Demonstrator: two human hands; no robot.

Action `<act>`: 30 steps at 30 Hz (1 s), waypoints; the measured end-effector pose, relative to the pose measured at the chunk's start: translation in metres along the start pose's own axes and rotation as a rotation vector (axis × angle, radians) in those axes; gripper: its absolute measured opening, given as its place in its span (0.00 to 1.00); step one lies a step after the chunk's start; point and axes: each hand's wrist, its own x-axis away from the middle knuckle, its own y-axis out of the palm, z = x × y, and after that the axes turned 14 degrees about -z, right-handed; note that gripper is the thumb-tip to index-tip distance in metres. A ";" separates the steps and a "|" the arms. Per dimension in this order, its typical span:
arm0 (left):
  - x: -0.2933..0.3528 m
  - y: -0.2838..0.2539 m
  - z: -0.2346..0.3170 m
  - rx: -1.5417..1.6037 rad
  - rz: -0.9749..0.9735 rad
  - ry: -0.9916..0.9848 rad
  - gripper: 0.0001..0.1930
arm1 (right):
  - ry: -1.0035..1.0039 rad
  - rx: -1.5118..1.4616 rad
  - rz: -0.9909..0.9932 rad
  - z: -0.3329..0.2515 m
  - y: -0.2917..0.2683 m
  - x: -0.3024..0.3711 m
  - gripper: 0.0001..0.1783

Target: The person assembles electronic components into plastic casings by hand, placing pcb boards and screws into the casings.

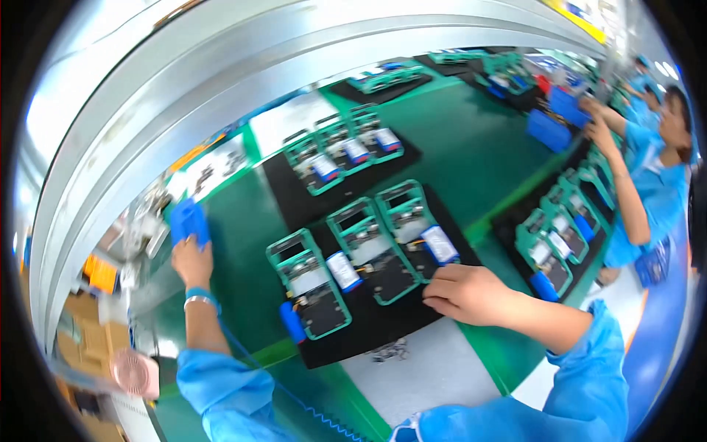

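Note:
At the left, my left hand (193,261) grips the near edge of a blue plastic bin (188,219); a blue wrist strap with a cord circles that wrist. My right hand (471,293) is closed, fingertips together, by the lower corner of the rightmost green frame (407,214). Whatever it may hold is hidden. Three green frames with electronic parts lie side by side on a black mat (324,355). Blue-and-white battery packs, one a wired battery pack (440,244), lie beside them; another battery pack (292,322) stands on edge at the left.
Farther back, another black mat (283,199) carries similar frames. To the right, a co-worker's hands (595,121) hold a blue bin (567,105) above more frames. Small dark parts (390,351) lie on a white sheet (420,376) near me. A pink fan (135,373) stands at the lower left.

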 end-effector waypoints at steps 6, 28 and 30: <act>0.046 -0.023 0.034 0.279 0.355 0.177 0.12 | 0.008 -0.227 0.047 -0.001 0.007 0.002 0.06; 0.286 -0.123 0.270 0.442 0.022 1.266 0.40 | 0.695 -0.827 0.756 0.135 -0.115 0.076 0.12; 0.289 -0.115 0.259 0.449 -0.039 1.250 0.39 | 0.733 -0.863 0.702 0.165 -0.132 0.097 0.10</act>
